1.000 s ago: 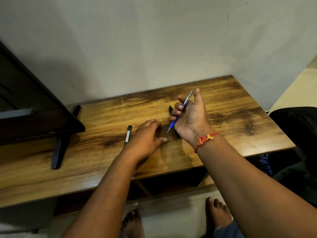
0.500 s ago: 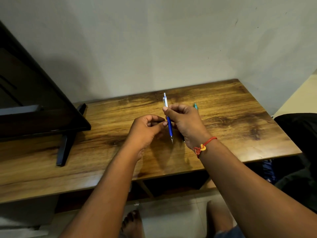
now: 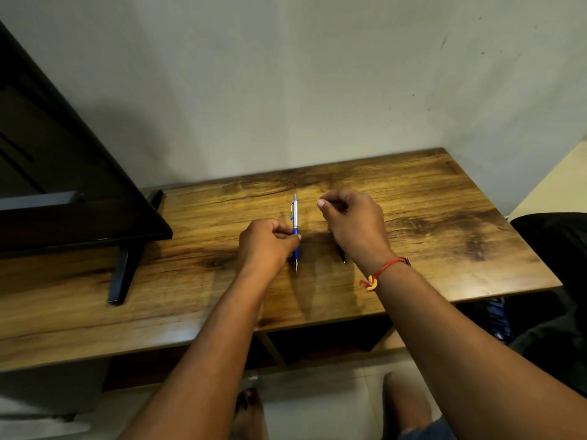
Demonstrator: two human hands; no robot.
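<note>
A blue and silver pen [image 3: 295,217] points its tip toward me above the wooden table [image 3: 451,223]. My left hand [image 3: 266,242] pinches it at the blue grip between thumb and fingers. My right hand [image 3: 355,223], with a red thread on the wrist, hovers a little to the right of the pen and apart from it. Its fingers are curled, and I see nothing in them. A black pen [image 3: 341,255] lies on the table under that hand, with only its near end showing. A small green tip [image 3: 365,192] peeks out behind the knuckles.
A dark monitor [image 3: 63,185] leans over the table's left side on a black stand foot [image 3: 122,274]. The wall runs along the far edge. A dark bag or seat [image 3: 552,249] sits past the right edge. My bare feet [image 3: 251,411] are on the floor below.
The blue pen passed from my right hand to my left hand. My right hand let go and moved right, over the black pen. My left hand lifted off the table.
</note>
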